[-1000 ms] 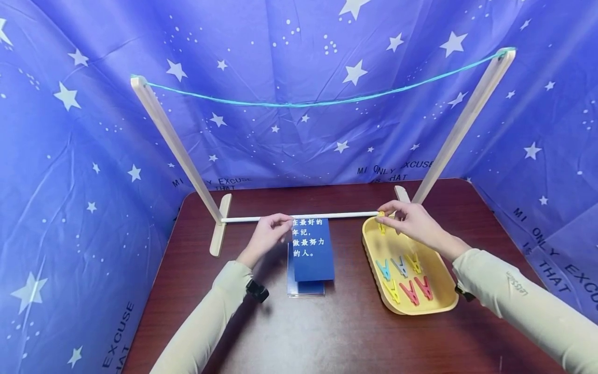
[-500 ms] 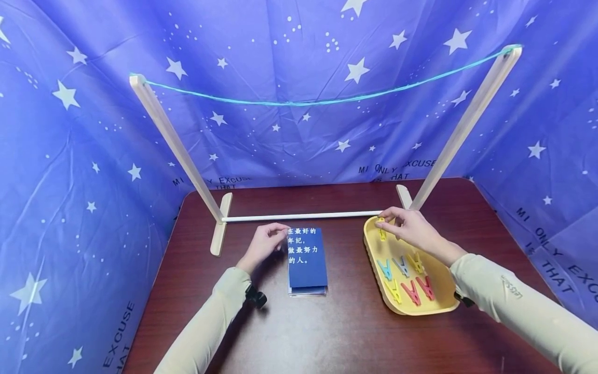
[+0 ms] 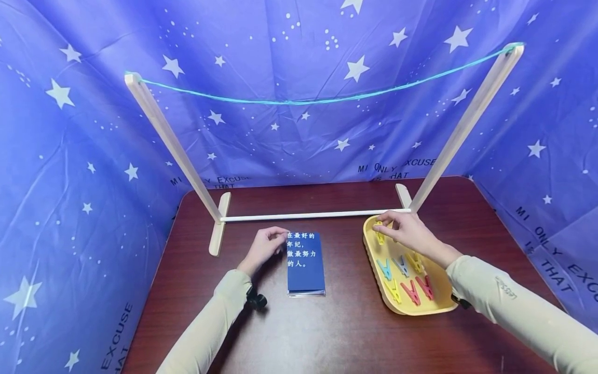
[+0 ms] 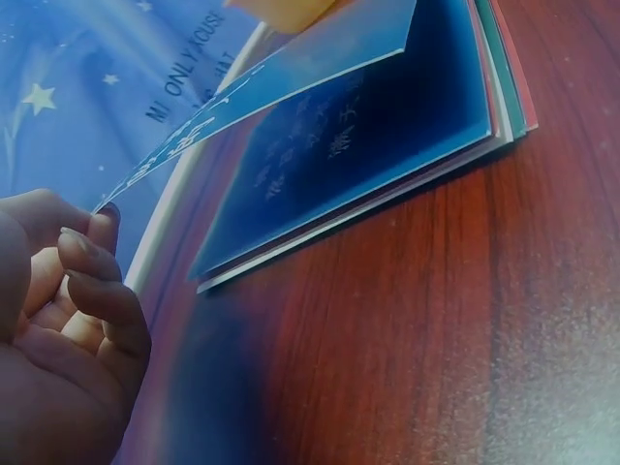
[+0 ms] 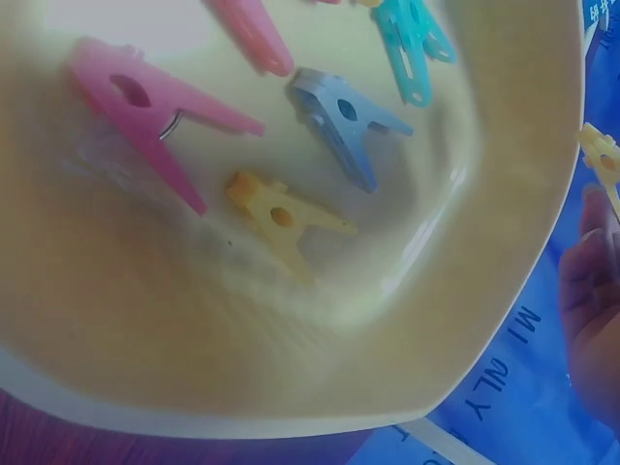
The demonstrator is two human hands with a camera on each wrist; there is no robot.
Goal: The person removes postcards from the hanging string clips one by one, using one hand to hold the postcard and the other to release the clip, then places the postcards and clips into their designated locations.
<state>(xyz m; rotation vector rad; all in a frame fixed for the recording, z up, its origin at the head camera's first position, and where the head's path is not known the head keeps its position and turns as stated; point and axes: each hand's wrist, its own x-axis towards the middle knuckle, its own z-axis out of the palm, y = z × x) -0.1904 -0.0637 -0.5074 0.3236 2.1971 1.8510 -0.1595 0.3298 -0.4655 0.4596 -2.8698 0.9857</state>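
My left hand point(image 3: 262, 249) pinches the upper left corner of a dark blue card point(image 3: 306, 272) with white Chinese writing. In the left wrist view, this card point(image 4: 320, 60) slants up from a stack of cards point(image 4: 363, 155) on the table, its held end raised. My right hand point(image 3: 411, 232) pinches a yellow clothespin point(image 3: 380, 236) over the far end of the yellow tray point(image 3: 446, 306). The right wrist view catches part of that clothespin point(image 5: 604, 160) at its right edge. Several clothespins lie in the tray, among them a blue-grey one point(image 5: 341, 121) and a pink one point(image 5: 145, 102).
Behind the cards stands a wooden frame with a left post point(image 3: 173, 143), a right post point(image 3: 467, 130) and a low white crossbar point(image 3: 317, 214). A turquoise cord point(image 3: 289, 102) sags between the post tops. A blue starry curtain point(image 3: 280, 150) surrounds the brown table point(image 3: 350, 337).
My left hand has come down and slightly left, and the blue card has lowered over the stack with it. My right hand has dropped slightly, still holding the yellow clothespin.
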